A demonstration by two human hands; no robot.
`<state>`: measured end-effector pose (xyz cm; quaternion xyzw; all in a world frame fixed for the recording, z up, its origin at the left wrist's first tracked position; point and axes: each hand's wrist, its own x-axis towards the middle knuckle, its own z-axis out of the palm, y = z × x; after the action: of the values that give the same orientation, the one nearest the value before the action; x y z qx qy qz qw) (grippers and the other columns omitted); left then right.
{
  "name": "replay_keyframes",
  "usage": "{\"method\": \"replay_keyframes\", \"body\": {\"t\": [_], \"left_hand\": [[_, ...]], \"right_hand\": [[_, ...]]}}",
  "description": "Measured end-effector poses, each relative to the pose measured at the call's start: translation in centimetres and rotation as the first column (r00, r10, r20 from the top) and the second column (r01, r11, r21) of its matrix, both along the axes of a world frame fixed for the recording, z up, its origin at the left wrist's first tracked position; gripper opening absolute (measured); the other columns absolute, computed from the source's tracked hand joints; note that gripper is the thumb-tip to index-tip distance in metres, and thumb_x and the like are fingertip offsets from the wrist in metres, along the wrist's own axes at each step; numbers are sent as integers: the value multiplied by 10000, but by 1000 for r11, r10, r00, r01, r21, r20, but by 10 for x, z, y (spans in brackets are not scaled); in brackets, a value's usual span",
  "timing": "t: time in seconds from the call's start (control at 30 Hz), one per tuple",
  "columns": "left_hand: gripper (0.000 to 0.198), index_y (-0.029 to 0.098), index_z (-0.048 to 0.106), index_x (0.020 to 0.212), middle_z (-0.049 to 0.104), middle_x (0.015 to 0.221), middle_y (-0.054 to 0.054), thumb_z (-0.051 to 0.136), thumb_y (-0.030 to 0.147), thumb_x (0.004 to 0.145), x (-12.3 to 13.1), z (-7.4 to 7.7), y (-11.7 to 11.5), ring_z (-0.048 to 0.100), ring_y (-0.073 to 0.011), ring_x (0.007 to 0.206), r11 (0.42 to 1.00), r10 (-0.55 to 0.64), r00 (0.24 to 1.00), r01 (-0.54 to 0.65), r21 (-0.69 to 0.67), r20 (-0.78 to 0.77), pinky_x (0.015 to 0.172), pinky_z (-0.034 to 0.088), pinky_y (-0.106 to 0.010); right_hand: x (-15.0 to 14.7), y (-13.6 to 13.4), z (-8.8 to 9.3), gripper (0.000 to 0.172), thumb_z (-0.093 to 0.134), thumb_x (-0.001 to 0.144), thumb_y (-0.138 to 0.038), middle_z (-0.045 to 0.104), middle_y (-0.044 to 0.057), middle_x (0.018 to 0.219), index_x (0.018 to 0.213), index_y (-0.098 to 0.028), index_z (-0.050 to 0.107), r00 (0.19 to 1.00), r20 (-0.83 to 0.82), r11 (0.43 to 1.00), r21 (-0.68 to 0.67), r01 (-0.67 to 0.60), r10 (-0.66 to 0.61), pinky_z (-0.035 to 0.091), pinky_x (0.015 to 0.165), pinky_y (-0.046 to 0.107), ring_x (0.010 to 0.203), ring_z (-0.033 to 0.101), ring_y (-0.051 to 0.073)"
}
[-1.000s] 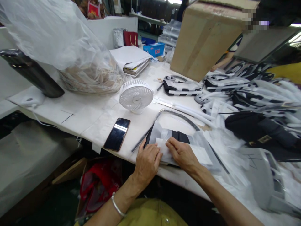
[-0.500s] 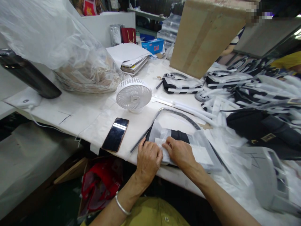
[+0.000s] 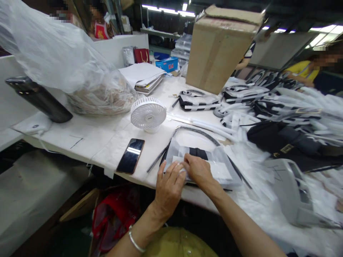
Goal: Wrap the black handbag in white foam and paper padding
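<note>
In front of me on the table lies a handbag wrapped in translucent white sheeting [image 3: 230, 178], its black middle strap [image 3: 198, 153] showing and its grey-covered handle [image 3: 199, 131] arched behind it. My left hand [image 3: 169, 189] rests at the left front of the wrapping, its fingers extended and a little apart. Beside it, my right hand [image 3: 198, 170] is curled, thumb and fingers pinching the white wrapping sheet [image 3: 219, 170] on top. The fingertips of the two hands nearly meet, and the right fingertips are partly hidden.
A phone [image 3: 130, 156] and a white fan [image 3: 148, 115] are to the left. Behind stand a dark bottle [image 3: 43, 101], a large plastic bag [image 3: 93, 89] and a cardboard box [image 3: 214, 53]. Wrapped bags, a black bag [image 3: 281, 142] and a grey tape dispenser [image 3: 286, 192] crowd the right.
My left hand's fingers have gone from curled to stretched out. My right hand stays pinched at the wrapping. The camera view has tilted up slightly.
</note>
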<state>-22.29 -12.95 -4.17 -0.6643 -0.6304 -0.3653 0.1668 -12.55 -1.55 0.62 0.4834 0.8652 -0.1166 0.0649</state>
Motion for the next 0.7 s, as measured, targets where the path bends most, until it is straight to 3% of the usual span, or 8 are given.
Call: {"method": "replay_keyframes", "body": {"t": [0.2,0.33,0.43,0.53,0.57,0.63,0.7], "left_hand": [[392,99,538,1297,654,1249,-134,568,262,941,12,-10,-8,603,-264,1161,970,-50,995,28,-242,-86,1053,429,-447],[454,112,522,1320,652,1251,-127,633,259,905,12,-11,-7,590,-261,1176,963,-34,994,5,-269,-106,1067,420,-451],[432,124,532,1306,662,1235,-115,635,237,902,12,-10,-7,594,-249,1168,966,-23,991,-11,-259,-128,1055,426,-438],[402,133,540,1303,659,1255,-101,606,192,911,12,-9,-8,588,-242,1177,969,-17,987,-23,-247,-157,1054,417,-423],[388,132,548,1297,660,1255,-99,593,176,914,12,-9,-8,589,-241,1175,971,-15,986,-27,-240,-169,1054,413,-421],[357,129,572,1274,669,1241,-97,569,145,917,12,-8,-9,596,-242,1162,976,-13,981,-29,-214,-194,1044,409,-416],[342,121,590,1260,677,1228,-103,546,125,921,9,-9,-9,603,-250,1150,984,-27,972,-16,-176,-234,1020,410,-414]], "right_hand": [[0,9,-2,139,574,901,-348,741,70,857,906,-227,642,998,-55,999,-12,39,-40,369,626,287,831,697,243],[-2,13,2,115,612,872,-306,736,99,851,876,-198,649,987,-139,996,9,89,-87,408,657,295,834,689,256],[19,15,16,133,573,902,-312,729,71,847,878,-200,640,961,-244,989,29,142,-130,438,677,279,804,681,216],[82,23,38,275,479,937,-429,710,37,814,911,-201,630,884,-416,968,32,251,-215,465,635,252,664,653,160],[112,27,45,315,493,914,-475,699,36,772,908,-194,635,801,-531,942,19,336,-275,470,614,255,617,637,158],[181,33,59,374,545,844,-542,687,40,716,889,-186,648,638,-672,855,14,519,-377,474,599,272,613,635,180],[251,34,70,373,542,825,-526,706,60,767,903,-184,669,577,-663,729,69,681,-476,476,654,295,702,652,208]]}}
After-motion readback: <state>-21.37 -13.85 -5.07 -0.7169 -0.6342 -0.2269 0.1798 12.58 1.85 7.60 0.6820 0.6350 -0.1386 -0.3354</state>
